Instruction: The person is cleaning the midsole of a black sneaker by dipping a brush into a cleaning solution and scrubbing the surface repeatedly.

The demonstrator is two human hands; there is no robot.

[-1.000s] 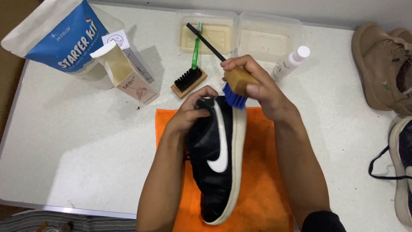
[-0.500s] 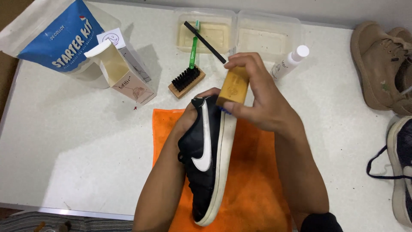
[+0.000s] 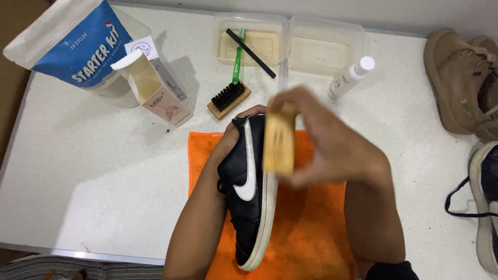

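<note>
Two clear tubs [image 3: 321, 49] sit at the back of the white worktop [image 3: 104, 171]; the left one holds a green toothbrush [image 3: 237, 59] and a black stick [image 3: 251, 46]. A blue pouch [image 3: 78, 46] and an opened tan carton [image 3: 155, 93] stand back left. The left hand [image 3: 244, 122] is tucked inside the black shoe [image 3: 246, 192], which lies on an orange cloth [image 3: 311, 228]. The right hand [image 3: 327, 142], blurred, is closed round a wooden brush [image 3: 279, 140] at the shoe's sole.

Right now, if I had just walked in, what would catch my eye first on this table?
Probably the black sneaker tipped on its side on a bright orange cloth at the table's near edge. The left hand is inside it, while the right hand holds a wooden-backed brush at its sole edge. At far left stands a big blue and white pouch.
</note>
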